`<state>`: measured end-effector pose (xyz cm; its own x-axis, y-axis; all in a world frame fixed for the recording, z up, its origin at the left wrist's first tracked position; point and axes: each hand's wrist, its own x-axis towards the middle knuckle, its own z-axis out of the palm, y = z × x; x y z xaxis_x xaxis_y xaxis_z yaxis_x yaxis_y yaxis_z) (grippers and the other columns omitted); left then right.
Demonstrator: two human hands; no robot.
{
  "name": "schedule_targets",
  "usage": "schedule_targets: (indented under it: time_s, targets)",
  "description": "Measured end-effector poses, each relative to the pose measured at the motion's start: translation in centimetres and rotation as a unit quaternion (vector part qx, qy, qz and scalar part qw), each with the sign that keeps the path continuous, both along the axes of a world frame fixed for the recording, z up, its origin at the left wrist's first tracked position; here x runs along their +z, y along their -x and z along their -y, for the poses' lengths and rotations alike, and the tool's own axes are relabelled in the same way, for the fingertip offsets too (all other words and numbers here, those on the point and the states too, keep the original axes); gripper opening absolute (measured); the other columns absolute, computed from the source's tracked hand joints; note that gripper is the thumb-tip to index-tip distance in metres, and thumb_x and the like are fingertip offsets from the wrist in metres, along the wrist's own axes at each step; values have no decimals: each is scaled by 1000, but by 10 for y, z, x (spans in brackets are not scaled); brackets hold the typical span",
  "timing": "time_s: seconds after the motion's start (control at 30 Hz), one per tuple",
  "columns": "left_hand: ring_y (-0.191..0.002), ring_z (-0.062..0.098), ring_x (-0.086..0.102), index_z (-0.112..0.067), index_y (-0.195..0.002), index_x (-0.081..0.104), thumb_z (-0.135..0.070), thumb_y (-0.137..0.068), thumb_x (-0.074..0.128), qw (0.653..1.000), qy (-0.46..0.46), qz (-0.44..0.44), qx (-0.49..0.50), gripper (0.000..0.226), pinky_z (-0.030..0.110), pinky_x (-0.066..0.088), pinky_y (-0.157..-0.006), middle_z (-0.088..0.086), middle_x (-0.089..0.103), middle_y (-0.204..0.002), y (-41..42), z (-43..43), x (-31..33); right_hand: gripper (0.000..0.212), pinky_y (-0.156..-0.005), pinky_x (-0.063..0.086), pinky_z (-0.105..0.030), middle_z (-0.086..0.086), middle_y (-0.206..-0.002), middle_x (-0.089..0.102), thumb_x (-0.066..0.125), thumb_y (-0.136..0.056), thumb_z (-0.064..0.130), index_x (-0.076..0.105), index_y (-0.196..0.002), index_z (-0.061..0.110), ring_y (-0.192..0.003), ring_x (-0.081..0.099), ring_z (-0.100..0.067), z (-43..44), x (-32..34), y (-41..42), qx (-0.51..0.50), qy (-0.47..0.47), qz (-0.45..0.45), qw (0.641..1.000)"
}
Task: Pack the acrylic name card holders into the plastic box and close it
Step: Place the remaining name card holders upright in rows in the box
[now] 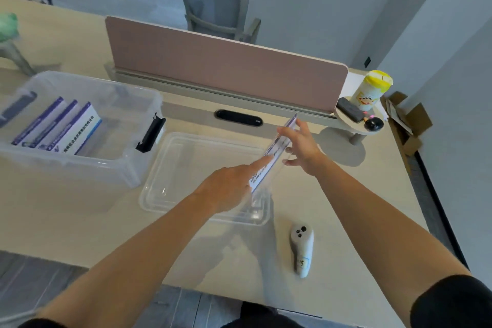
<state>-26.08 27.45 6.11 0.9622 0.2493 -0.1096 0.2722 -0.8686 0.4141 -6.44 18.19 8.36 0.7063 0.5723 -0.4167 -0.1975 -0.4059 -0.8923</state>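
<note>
Left hand (226, 184) and right hand (302, 148) are pinching a tilted clear acrylic card holder (277, 150) above a clear plastic lid (202, 165) on the beige surface (80, 208); a grey office chair (215, 0) is standing beyond the lid.

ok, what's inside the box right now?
Three holders lean side by side in the box's left half; nothing shows in the right half. The cloudy near wall blurs their bases. A fourth holder is held outside, over the lid.
</note>
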Motion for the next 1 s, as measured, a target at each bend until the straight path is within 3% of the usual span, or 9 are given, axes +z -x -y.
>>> schedule_targets:
  time_s: [0.13, 0.27, 0.37, 0.47, 0.57, 0.7, 0.77, 0.83, 1.0]
  targets:
    - [-100, 13, 63, -46, -150, -4, -30, -92, 63, 986, 137, 65, 70, 91, 36, 54, -89, -6, 53, -140, 47, -24, 4, 68, -89, 51, -54, -8, -124, 56, 70, -86, 37, 33, -142, 30, -109, 55, -31, -27, 23, 42, 17, -3, 23, 1000]
    - [-118, 8, 52, -48, -150, 6, -39, -77, 79, 978, 182, 51, 94, 104, 31, 46, -98, -15, 43, -147, 71, -56, -4, 54, -90, 53, -57, -6, -116, 58, 70, -85, 36, 43, -131, 28, -105, 57, -30, -60, 37, 63, 41, -11, 34, 999]
    - [-118, 12, 52, -55, -147, 6, -39, -76, 80, 975, 189, 49, 106, 103, 30, 46, -94, -11, 46, -145, 78, -80, -8, 37, -91, 52, -56, -2, -100, 55, 62, -92, 30, 44, -123, 25, -91, 57, -23, -89, 39, 69, 66, -37, 13, 997]
    - [-102, 4, 56, -56, -146, 16, -38, -79, 78, 965, 216, 59, 135, 93, 18, 43, -81, -14, 52, -128, 84, -111, -5, 26, -84, 53, -52, 0, -102, 53, 62, -92, 34, 47, -113, 28, -89, 53, -23, -127, 37, 72, 101, -71, -18, 992]
    - [-82, 2, 61, -54, -141, 31, -30, -78, 81, 953, 244, 55, 172, 85, 12, 48, -71, -21, 54, -106, 93, -143, 2, 41, -72, 54, -45, -7, -111, 51, 68, -78, 44, 49, -112, 33, -91, 48, -27, -166, 32, 75, 136, -100, -57, 984]
    - [-74, 7, 62, -50, -140, 39, -17, -74, 84, 937, 266, 65, 218, 87, 33, 59, -79, -13, 59, -102, 108, -188, 8, 67, -84, 55, -45, 0, -127, 46, 66, -76, 47, 39, -136, 33, -110, 52, -30, -218, 27, 84, 181, -143, -95, 968]
    - [-76, 8, 63, -49, -141, 38, -17, -72, 85, 936, 259, 65, 229, 89, 28, 58, -78, -11, 62, -101, 117, -208, 10, 70, -100, 48, -52, 2, -142, 40, 64, -78, 57, 36, -140, 39, -126, 47, -34, -240, 27, 93, 209, -150, -88, 962]
    - [-81, 10, 66, -47, -142, 37, -18, -73, 85, 938, 256, 62, 224, 89, 26, 57, -82, -11, 63, -100, 127, -226, 10, 81, -105, 44, -55, 2, -152, 33, 61, -76, 67, 28, -146, 42, -133, 42, -34, -261, 27, 104, 229, -147, -72, 960]
    - [-74, 10, 64, -38, -148, 36, -8, -77, 81, 932, 275, 84, 220, 89, 20, 55, -71, -8, 59, -102, 157, -274, 3, 79, -93, 51, -49, 11, -160, 17, 59, -81, 64, 19, -148, 53, -131, 37, -28, -308, 31, 139, 265, -142, -50, 953]
